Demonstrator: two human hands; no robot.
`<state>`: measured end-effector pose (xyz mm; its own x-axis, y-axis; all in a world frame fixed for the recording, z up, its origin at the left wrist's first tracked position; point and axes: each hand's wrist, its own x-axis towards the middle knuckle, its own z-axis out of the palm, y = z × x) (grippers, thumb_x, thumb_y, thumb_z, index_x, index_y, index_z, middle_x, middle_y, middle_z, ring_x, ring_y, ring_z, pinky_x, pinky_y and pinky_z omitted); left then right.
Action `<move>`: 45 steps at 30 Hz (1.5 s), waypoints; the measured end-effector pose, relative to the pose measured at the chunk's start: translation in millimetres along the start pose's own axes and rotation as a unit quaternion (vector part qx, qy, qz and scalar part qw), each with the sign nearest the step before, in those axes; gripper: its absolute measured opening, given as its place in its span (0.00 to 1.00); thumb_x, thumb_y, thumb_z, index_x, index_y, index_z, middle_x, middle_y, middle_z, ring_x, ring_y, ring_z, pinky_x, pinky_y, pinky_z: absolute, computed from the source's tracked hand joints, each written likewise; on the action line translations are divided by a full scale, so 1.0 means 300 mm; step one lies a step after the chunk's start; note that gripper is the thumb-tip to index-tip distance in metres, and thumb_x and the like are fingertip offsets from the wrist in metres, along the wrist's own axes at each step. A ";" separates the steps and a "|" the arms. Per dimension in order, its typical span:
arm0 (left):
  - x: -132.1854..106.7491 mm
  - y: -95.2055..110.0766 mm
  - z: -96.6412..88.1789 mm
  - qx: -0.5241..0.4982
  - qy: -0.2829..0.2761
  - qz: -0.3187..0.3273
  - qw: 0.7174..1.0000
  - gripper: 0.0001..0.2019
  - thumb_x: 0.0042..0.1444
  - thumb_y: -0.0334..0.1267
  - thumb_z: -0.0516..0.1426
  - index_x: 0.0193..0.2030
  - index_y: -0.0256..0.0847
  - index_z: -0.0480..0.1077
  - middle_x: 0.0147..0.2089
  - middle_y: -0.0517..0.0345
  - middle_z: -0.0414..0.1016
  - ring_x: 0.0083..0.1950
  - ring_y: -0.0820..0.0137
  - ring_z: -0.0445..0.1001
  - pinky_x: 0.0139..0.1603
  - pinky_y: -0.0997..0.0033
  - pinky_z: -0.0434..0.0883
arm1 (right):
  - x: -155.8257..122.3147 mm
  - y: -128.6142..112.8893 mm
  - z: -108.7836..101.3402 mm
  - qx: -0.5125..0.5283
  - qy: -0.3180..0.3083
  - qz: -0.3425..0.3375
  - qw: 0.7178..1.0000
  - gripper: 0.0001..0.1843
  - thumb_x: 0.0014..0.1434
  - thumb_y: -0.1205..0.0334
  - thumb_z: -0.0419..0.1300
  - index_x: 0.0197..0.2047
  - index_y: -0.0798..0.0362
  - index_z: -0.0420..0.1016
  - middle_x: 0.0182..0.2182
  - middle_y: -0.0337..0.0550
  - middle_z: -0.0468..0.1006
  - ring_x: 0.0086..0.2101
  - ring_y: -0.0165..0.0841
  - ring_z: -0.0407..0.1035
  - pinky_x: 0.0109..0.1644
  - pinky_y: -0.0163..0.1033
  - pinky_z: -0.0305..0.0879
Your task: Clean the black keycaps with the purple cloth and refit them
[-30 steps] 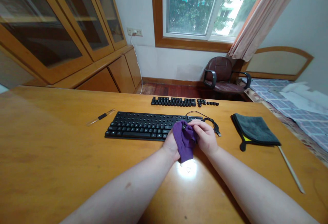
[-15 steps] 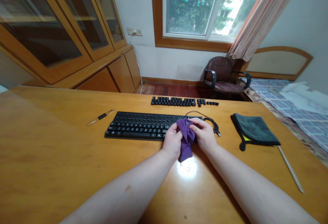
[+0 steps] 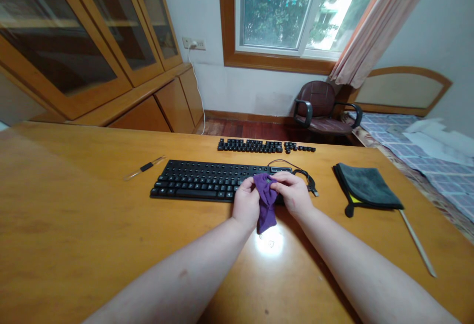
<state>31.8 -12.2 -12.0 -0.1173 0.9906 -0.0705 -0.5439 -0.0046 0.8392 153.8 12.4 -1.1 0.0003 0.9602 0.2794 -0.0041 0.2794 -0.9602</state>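
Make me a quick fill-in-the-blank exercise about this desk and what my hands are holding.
1. The left hand and right hand hold a ____ cloth.
2. Beyond the keyboard lies a row of loose ____.
3. A folded grey towel lies to the ____ of the keyboard.

Missing words: purple; keycaps; right.

From here I see a bare left hand [image 3: 246, 203] and right hand [image 3: 292, 195], on bare, rounded forearms; the left forearm [image 3: 174, 269] shows one small dark mark [image 3: 182, 273].
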 end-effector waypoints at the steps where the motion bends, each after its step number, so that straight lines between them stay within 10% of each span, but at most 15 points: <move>1: 0.000 -0.001 0.001 -0.005 0.002 0.001 1.000 0.08 0.46 0.35 0.61 0.34 0.38 0.75 0.34 0.58 0.77 0.36 0.71 0.72 0.42 0.72 0.68 | 0.001 0.002 -0.001 -0.001 0.001 -0.001 1.000 0.06 0.41 0.59 0.69 0.26 0.48 0.80 0.27 0.41 0.78 0.31 0.35 0.71 0.38 0.42 0.68; 29: 0.001 0.027 0.013 0.043 -0.016 0.026 0.999 0.12 0.46 0.32 0.61 0.40 0.39 0.75 0.40 0.56 0.78 0.44 0.67 0.74 0.49 0.70 0.67 | -0.005 -0.019 0.011 -0.024 0.008 0.069 0.997 0.13 0.43 0.55 0.67 0.33 0.53 0.79 0.23 0.39 0.75 0.20 0.27 0.63 0.23 0.34 0.63; 39: -0.004 0.031 0.018 0.035 -0.025 0.036 0.998 0.12 0.46 0.31 0.62 0.39 0.39 0.70 0.40 0.54 0.76 0.44 0.67 0.73 0.50 0.69 0.66 | 0.008 -0.032 -0.001 -0.053 -0.045 0.030 0.997 0.11 0.52 0.55 0.61 0.36 0.50 0.79 0.35 0.44 0.79 0.39 0.37 0.72 0.45 0.43 0.67; 45: -0.008 0.032 0.021 0.055 -0.044 0.044 0.997 0.12 0.49 0.31 0.59 0.43 0.38 0.70 0.44 0.53 0.76 0.47 0.67 0.73 0.51 0.69 0.66 | 0.016 -0.012 -0.009 -0.010 0.057 0.063 0.996 0.16 0.47 0.54 0.65 0.38 0.53 0.78 0.36 0.46 0.80 0.36 0.37 0.73 0.44 0.44 0.68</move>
<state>32.0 -13.7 -0.4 -0.0842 0.9952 0.0505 -0.4402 -0.0826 0.8941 156.6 15.9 3.5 0.1136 0.9813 0.1555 0.0078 0.1556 -0.9878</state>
